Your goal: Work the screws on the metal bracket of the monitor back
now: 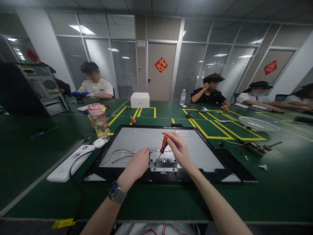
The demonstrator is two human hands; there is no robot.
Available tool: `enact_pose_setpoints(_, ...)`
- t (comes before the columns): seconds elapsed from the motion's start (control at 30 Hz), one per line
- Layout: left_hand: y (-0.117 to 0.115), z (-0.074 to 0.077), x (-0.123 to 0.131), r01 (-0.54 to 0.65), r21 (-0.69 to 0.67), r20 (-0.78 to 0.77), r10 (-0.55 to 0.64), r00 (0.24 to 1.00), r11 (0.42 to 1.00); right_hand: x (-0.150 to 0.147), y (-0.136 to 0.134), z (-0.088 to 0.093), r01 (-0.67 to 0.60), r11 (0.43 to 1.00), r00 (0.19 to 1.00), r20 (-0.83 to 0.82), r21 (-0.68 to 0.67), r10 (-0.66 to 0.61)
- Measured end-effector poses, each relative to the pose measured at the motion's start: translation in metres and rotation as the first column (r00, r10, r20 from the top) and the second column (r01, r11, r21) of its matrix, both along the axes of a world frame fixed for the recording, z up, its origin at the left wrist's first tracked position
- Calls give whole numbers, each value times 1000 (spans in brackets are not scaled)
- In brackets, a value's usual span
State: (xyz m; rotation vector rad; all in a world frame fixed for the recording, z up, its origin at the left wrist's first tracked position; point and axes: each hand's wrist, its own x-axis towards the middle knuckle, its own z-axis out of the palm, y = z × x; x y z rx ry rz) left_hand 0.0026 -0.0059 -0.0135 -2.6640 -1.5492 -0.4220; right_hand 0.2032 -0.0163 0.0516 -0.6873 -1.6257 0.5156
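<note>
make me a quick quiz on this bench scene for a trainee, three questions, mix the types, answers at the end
1. Multiple choice: which colours show on the screwdriver in the right hand's grip?
a) blue and white
b) orange-red and black
c) green and yellow
2. True or false: the watch is worn on the right arm.
3. Fill the gap: from the wearer's view, the pink-lidded bottle stands beyond the far ____ corner of the flat panel.

Key: 1. b; 2. false, it is on the left; 3. left
</note>
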Motion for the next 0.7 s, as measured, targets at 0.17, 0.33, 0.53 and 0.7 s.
enact_pose_setpoints(0.17,0,0,0,-12,-3,-49,12,999,1000,-2,1,-2,-48,998,998,-48,-38,46)
enact_pose_setpoints(0.33,0,0,0,8,8,-64,-8,998,1000,-1,1,-3,44,998,999,-32,32,-43)
enact_pose_setpoints(0.53,0,-2,-1,-1,14,-5,1,1000,1000,-1,-1,0,-140,984,987,-94,-106,131)
enact_pose_setpoints(0.7,2,-5,0,-5,15,11,4,1000,1000,-5,3,-4,-56,992,978,-206,-116,31)
